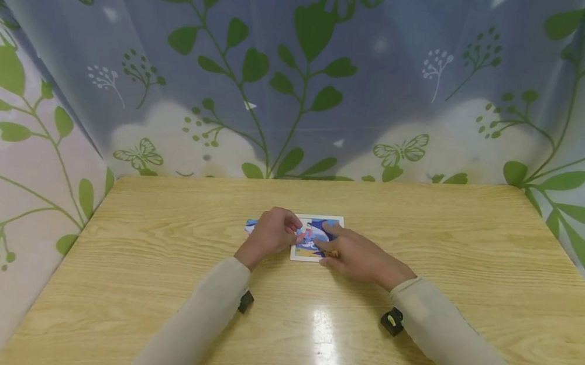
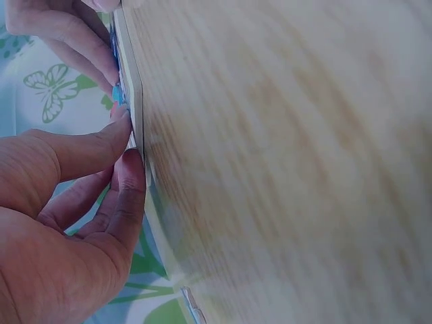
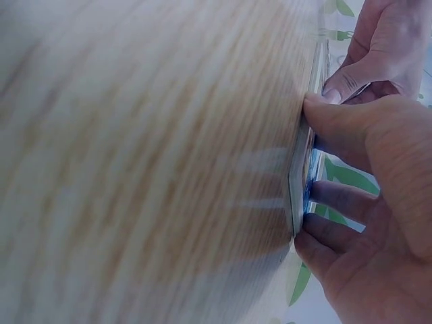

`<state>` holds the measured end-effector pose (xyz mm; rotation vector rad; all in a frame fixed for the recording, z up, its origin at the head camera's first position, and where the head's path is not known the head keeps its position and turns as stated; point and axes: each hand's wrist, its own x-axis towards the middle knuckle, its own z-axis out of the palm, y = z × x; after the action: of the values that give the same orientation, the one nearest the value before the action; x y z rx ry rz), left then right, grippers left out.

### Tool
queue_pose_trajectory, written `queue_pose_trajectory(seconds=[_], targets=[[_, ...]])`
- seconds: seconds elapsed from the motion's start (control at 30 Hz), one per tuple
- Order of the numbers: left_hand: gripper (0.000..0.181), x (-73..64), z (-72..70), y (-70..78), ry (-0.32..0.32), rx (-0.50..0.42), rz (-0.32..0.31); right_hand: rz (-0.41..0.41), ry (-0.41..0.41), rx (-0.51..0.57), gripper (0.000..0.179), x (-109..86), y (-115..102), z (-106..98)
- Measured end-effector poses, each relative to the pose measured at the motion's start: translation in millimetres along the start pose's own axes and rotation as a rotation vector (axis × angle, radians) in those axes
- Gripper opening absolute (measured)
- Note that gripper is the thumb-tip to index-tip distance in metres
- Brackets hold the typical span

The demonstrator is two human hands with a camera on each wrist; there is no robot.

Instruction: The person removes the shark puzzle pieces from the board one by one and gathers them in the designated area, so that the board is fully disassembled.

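A small jigsaw puzzle (image 1: 308, 244) with blue, white, red and yellow printing lies in a white-bordered tray (image 1: 317, 259) on the table. At the tray's left side is my left hand (image 1: 275, 231), its fingers curled and its thumb tip at the puzzle by a red and blue patch. Whether a piece is pinched there is hidden. My right hand (image 1: 362, 257) rests over the tray's right side with its fingers spread. In the right wrist view, the right thumb (image 3: 337, 118) and fingertips touch the tray's near edge and the puzzle.
A loose blue-and-white piece (image 1: 250, 224) lies left of my left hand, partly covered by it. The wooden table (image 1: 189, 213) meets a curtain (image 1: 330, 121) printed with leaves and butterflies at its back edge. Light glares on the tabletop in front of the tray.
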<state>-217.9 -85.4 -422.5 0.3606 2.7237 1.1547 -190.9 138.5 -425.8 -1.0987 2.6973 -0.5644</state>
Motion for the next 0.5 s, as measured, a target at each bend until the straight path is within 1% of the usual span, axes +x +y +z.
queue_pose_trajectory(seconds=[0.17,0.37,0.5], targets=[[0.016,0.3,1.4,-0.6,0.010,-0.022,-0.025,-0.006,-0.001,0.015,0.044,-0.5,-0.3,-0.5],[0.007,-0.1,2.6,-1.8,0.042,-0.025,-0.016,-0.006,-0.004,0.021,0.044,-0.4,0.6,0.5],[0.004,-0.4,3.5,-4.1,0.066,-0.047,-0.020,-0.010,0.002,0.025,0.044,-0.8,-0.2,-0.3]])
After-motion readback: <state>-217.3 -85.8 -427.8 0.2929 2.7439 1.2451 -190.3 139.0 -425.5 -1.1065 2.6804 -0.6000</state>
